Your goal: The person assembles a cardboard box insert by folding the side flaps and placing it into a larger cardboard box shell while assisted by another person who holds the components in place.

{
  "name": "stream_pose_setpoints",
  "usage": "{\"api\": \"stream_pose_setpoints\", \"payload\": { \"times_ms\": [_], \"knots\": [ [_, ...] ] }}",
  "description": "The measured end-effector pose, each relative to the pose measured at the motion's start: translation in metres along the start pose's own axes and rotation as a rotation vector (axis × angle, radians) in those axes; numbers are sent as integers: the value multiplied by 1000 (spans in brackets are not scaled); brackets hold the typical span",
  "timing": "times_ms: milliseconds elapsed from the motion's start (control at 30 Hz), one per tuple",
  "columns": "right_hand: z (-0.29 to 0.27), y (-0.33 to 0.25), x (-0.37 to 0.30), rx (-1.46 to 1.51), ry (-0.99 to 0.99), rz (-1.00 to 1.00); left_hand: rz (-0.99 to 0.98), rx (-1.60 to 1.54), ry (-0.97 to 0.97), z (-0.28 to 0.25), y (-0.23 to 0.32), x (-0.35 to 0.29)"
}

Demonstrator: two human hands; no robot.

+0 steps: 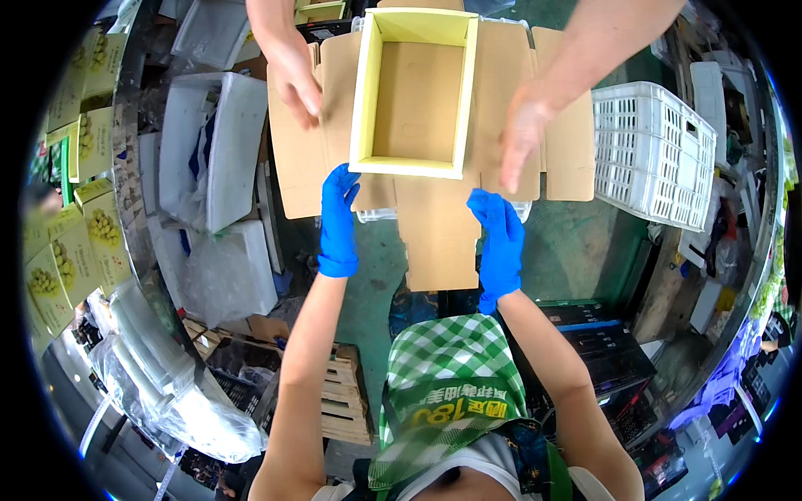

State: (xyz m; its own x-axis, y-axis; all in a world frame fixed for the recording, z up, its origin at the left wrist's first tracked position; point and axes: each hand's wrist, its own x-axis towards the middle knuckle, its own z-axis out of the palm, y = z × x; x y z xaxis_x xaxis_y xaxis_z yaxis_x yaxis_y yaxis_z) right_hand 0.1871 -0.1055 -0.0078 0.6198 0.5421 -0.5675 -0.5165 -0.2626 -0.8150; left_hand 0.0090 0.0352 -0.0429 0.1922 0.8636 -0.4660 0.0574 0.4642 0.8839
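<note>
A pale yellow open-topped carton (411, 165) with a brown inside lies on flattened brown cardboard sheets (443, 242) ahead of me. My left hand (338, 225), in a blue glove, is at the carton's near left corner. Its fingertips seem to touch that corner, and the fingers are bent but apart from the thumb. My right hand (499, 242), also gloved in blue, hovers by the near right of the carton, over the cardboard edge, fingers loosely together and nothing seen in them. Across from me, another person's bare hands (296, 83) flank the carton on both sides, apart from it.
White foam boxes (213, 150) stand on the left, beside stacked printed yellow cartons (104, 225). A white plastic crate (656, 154) is on the right. Near my right forearm sits a black crate (606, 351); a wooden pallet (344, 397) lies by my left one.
</note>
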Motion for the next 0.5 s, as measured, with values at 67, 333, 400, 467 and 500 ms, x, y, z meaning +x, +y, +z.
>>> {"api": "stream_pose_setpoints", "payload": {
  "times_ms": [67, 333, 400, 467, 500],
  "knots": [
    [-5, 7, -2, -23, 63, 21, 45, 25, 38, 2, -3, -8],
    [-47, 41, 12, -158, 205, 11, 146, 109, 178, -15, -15, -5],
    [-60, 38, 18, -655, 236, -281, 217, 258, 243, -27, -18, -4],
    [-74, 27, 33, -984, 328, -507, 423, 752, 424, -44, -19, 0],
    [-82, 17, 48, -1070, 391, -619, 483, 881, 488, -54, -18, 6]
  ]
}}
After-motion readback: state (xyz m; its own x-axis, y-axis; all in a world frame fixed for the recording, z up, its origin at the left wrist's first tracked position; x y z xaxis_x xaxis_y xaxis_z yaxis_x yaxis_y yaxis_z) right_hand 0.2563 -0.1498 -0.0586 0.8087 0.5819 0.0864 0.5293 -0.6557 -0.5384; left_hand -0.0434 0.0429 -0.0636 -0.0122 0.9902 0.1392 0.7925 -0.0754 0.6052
